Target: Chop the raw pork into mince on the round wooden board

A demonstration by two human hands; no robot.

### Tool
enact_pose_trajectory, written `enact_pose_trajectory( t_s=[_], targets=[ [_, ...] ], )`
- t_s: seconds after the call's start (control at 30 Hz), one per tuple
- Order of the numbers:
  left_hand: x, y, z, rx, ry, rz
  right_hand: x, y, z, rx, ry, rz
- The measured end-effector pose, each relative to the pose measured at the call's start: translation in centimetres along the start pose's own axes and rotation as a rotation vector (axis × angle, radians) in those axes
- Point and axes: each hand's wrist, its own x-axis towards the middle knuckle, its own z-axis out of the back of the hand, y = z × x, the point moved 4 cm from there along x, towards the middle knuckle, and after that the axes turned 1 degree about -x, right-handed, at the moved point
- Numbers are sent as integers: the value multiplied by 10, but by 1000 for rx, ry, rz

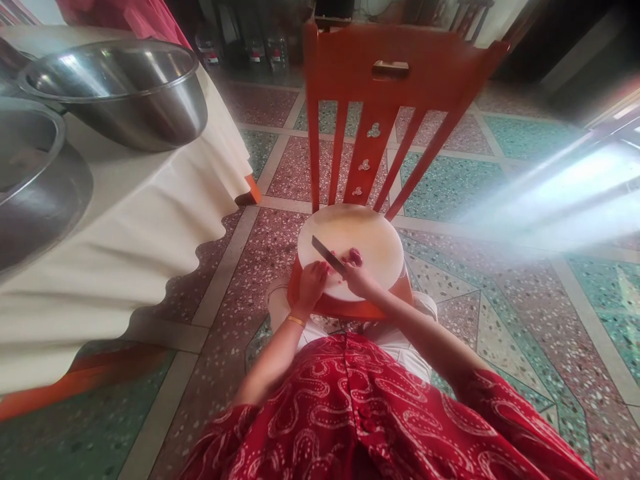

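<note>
A round white cutting board (370, 230) lies on the seat of a red-brown wooden chair (345, 73) in front of me. My right hand (361, 279) is closed round the handle of a knife (326, 253), its dark blade pointing up and left over the board. At the board's near left edge, my left hand (313, 285) has its fingers curled on a small piece of red meat (325, 267), close beside the blade. A darker chunk of meat (355, 257) rests just beyond my right hand. Small red scraps lie about the knife.
To my left, a table with a cream cloth (165, 200) bears a large steel basin (150, 113) and a second steel basin (45, 193). Plastic bottles (277, 52) stand on the floor at the back. Bright light falls on the tiles at right.
</note>
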Motion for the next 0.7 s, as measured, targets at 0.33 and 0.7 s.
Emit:
enact_pose_trajectory(
  t_s=[0.33, 0.7],
  targets=[
    [2, 8, -20, 83, 95, -29, -12, -1, -15, -36, 52, -115],
    [3, 14, -26, 14, 84, -4, -4, 2, -21, -98, 145, -110]
  ],
)
